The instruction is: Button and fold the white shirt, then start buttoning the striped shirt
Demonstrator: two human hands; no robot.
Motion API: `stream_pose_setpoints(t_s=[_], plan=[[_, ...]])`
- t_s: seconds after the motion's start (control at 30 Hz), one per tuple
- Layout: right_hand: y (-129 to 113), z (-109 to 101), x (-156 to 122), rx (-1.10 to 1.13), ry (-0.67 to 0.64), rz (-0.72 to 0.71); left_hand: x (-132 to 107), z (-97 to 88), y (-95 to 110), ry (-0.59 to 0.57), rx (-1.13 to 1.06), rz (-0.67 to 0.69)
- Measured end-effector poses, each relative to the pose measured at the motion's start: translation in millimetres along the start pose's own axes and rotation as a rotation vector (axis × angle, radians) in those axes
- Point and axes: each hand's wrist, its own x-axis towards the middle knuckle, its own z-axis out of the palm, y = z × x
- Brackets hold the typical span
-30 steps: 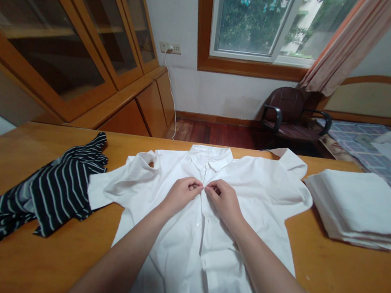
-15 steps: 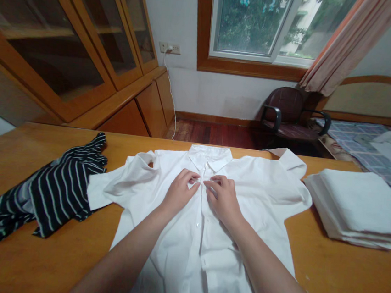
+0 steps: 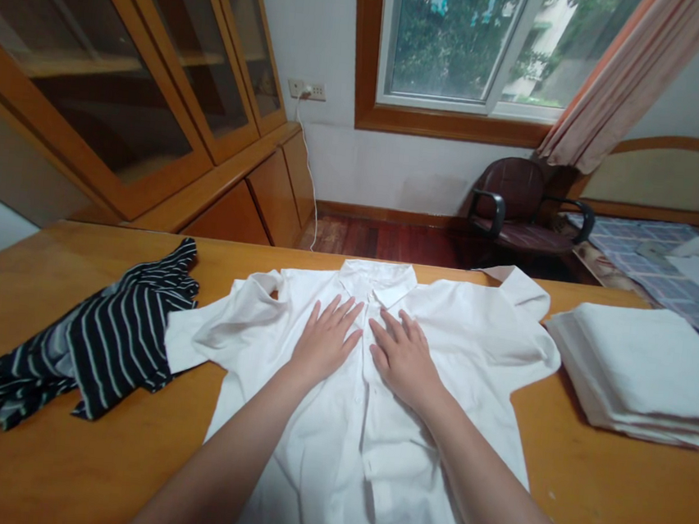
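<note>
A white button-up shirt (image 3: 332,442) lies face up on the wooden table, its collar at the far edge and its sleeves spread to both sides. My left hand (image 3: 325,340) rests flat on the left half of the chest, fingers spread. On the other side of the button strip, my right hand (image 3: 403,356) lies on the cloth with its fingers stretched out. Neither hand grips the fabric. Below the hands the front edges lie loosely over one another, and the lower hem is out of view.
A black and white striped garment (image 3: 120,331) lies crumpled at the left, touching the shirt's cuff. At the right sits a stack of folded white cloth (image 3: 642,364) close to the other sleeve. Beyond the wooden table (image 3: 604,501) stands an armchair (image 3: 516,204).
Both hands were pinching the shirt's front just below the collar. They have let go, and the fingers are now spread flat on the cloth.
</note>
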Motion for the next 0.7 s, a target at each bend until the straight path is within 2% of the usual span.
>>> stream_pose_setpoints(t_s=[0.33,0.57,0.7], plan=[[7,0,-24,-0.084,-0.026,-0.060,5,5.6,-1,-0.005,0.054,-0.065],[13,-2,-34,-0.100,-0.044,-0.104,35,3.8,-3,-0.101,0.008,-0.107],[13,-4,-33,-0.094,-0.063,-0.096,48,0.4,-2,-0.109,-0.001,-0.107]])
